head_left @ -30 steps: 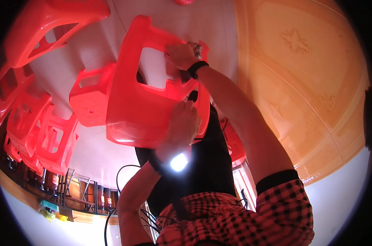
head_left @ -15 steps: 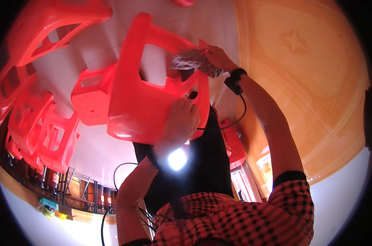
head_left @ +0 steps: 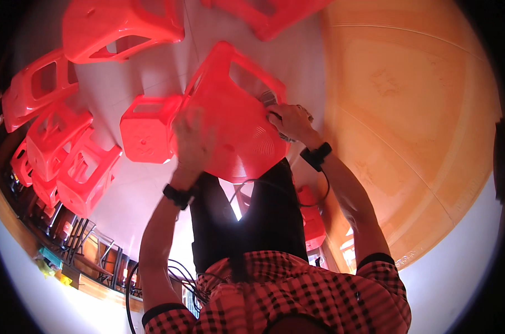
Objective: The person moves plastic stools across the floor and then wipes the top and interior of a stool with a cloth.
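A red plastic stool is tilted in front of my legs, its ringed seat facing me and its legs pointing away. My left hand is at the left side of the seat; motion smears its fingers, so its grip is unclear. At the stool's right edge, my right hand is closed around a crumpled greyish cloth, which lies against the stool's side. Part of the cloth is hidden by the fingers.
A small red stool stands left of the held one. Several more red stools are at the left, and others farther off. A large orange-brown table fills the right side. Black cables hang by my left arm.
The stool has turned and tilted so that more of its seat faces me. My left hand has moved to its left side. My right hand has come down and nearer with the cloth.
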Motion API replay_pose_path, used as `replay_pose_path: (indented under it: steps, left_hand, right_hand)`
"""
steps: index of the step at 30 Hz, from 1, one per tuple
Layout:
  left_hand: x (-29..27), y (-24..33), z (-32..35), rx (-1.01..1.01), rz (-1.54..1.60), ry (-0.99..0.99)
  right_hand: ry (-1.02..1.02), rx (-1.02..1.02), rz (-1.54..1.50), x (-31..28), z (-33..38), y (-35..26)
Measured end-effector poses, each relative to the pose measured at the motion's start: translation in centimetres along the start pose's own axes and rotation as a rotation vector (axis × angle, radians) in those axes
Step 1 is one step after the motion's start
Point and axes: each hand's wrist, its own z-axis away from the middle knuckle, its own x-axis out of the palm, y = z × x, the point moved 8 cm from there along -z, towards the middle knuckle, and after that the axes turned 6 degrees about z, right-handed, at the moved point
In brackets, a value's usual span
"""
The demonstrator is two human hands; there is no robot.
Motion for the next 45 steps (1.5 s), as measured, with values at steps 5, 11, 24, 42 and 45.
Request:
replay_pose_path:
  steps: [5, 11, 24, 42, 45]
  left_hand:
    - [4.3, -13.4, 0.1, -0.502, 0.299, -0.202]
    - [9.1, -12.9, -0.8, -0.654, 0.268, -0.39]
    - [13.0, -12.3, -7.8, -0.598, 0.349, -0.495]
    - [9.6, -14.2, -5.6, -0.585, 0.498, -0.127]
    - [10.4, -15.5, -5.0, -0.689, 0.417, -0.257]
  right_hand:
    - [0.508, -0.017, 0.025, -3.9, 1.3, 0.7]
    - [0.349, 0.421, -0.609, 3.4, 13.6, 9.8]
    - [0.056, 0.888, -1.598, 12.3, 11.5, 8.4]
    - [-0.029, 0.821, -1.747, 16.8, 10.9, 8.6]
    - [-0.054, 0.797, -1.77, 16.5, 11.0, 8.5]
